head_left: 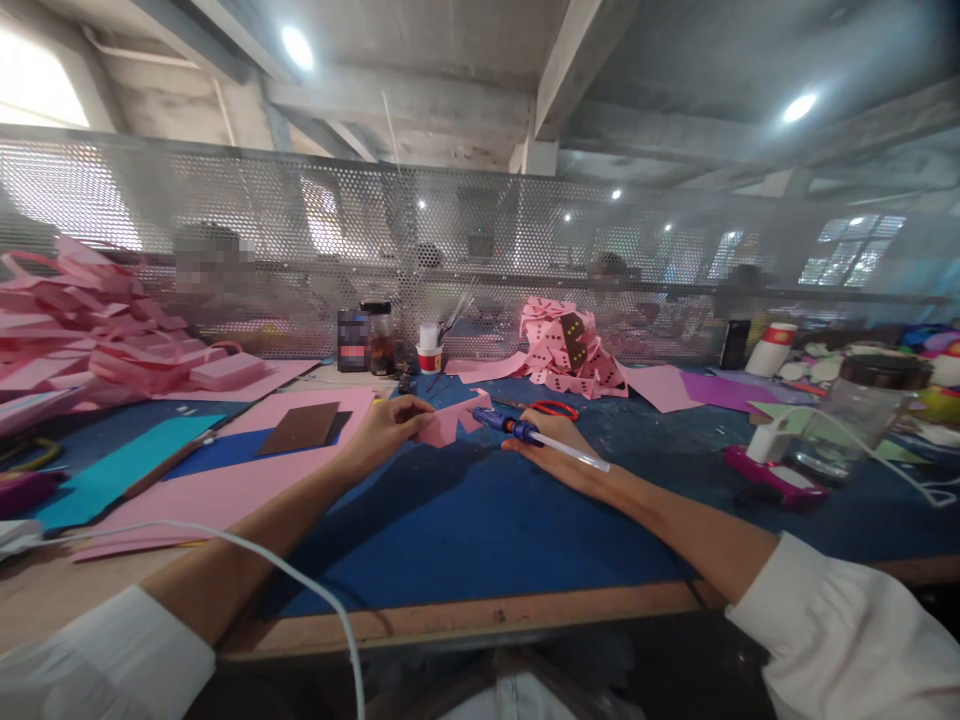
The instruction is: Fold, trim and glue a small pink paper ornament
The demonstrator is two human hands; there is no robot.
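Observation:
Between the finger and thumb of my left hand [396,428] is a pink paper cutout [444,424] with notched, folded edges, held just above the blue mat [450,545]. My right hand [551,440] grips a blue glue gun [501,420], and a clear glue stick [574,452] juts from its rear toward me. The gun's nozzle end meets the cutout's right side; whether it touches I cannot tell. Behind my right hand lie red-handled scissors [553,408].
Pink paper pieces [97,320] are heaped at the left, and dotted pink pieces [559,350] pile up behind. A jar [847,415] and a magenta object [776,478] stand right. A white cable [330,595] crosses my left forearm. A perforated screen [465,230] borders the back.

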